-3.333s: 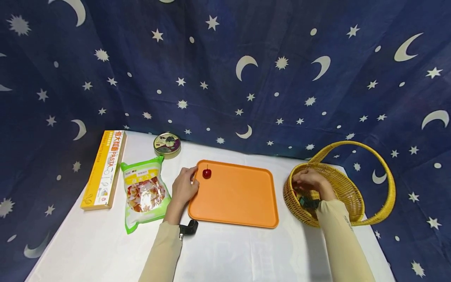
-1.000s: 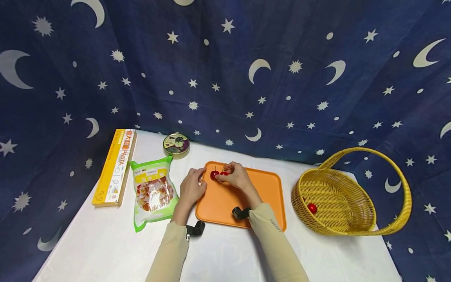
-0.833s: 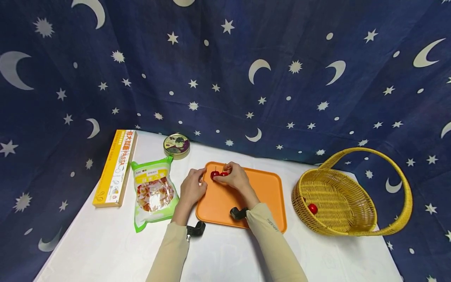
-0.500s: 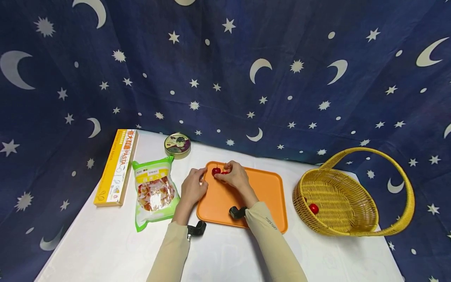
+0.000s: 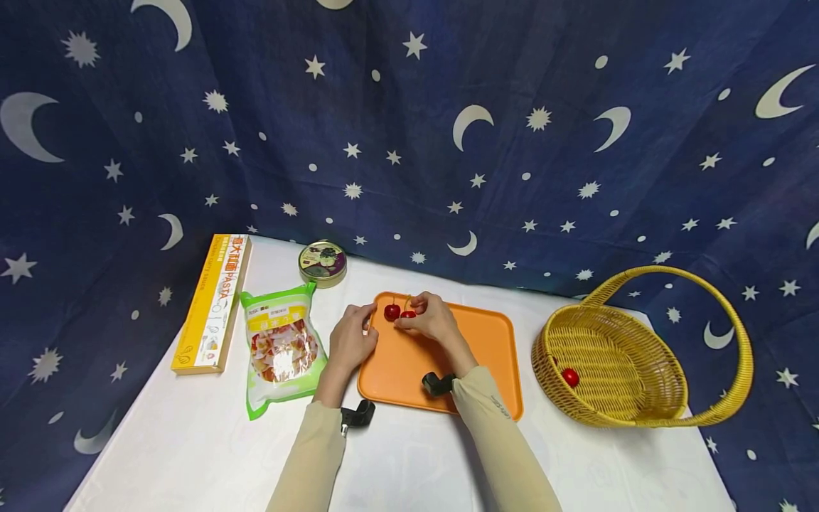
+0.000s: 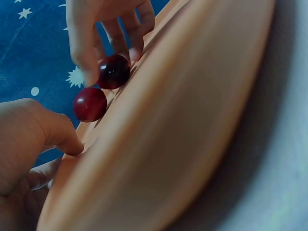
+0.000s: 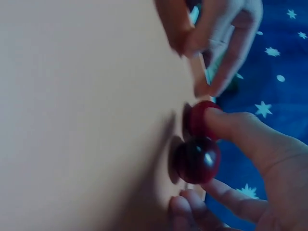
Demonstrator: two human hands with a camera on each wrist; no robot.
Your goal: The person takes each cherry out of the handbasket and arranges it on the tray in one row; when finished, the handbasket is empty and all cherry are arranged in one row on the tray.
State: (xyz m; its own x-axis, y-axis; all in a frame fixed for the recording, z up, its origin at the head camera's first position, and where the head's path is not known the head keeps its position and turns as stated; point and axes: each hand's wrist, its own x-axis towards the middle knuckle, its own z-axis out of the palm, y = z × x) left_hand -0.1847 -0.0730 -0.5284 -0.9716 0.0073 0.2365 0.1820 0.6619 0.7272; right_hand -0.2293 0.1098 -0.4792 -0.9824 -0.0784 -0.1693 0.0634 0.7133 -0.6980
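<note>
Two cherries sit side by side at the far left corner of the orange tray in the head view, on a white table. The right hand curls its fingers at the right-hand cherry, while the left hand grips the tray's left edge, thumb on the rim near the other cherry. A third cherry lies in the yellow wicker basket, well apart to the right. Left of the tray lie a snack bag, a yellow pasta box and a round tin near the starry blue backdrop. From the left wrist, the left thumb presses on the tray rim, and the right hand's fingers close on the darker cherry, with the lighter cherry just beside it. From the right wrist, the right thumb rests on the lighter cherry and the fingertips lie under the darker cherry; the two cherries touch, both on the tray, and the left hand holds the edge beyond.
</note>
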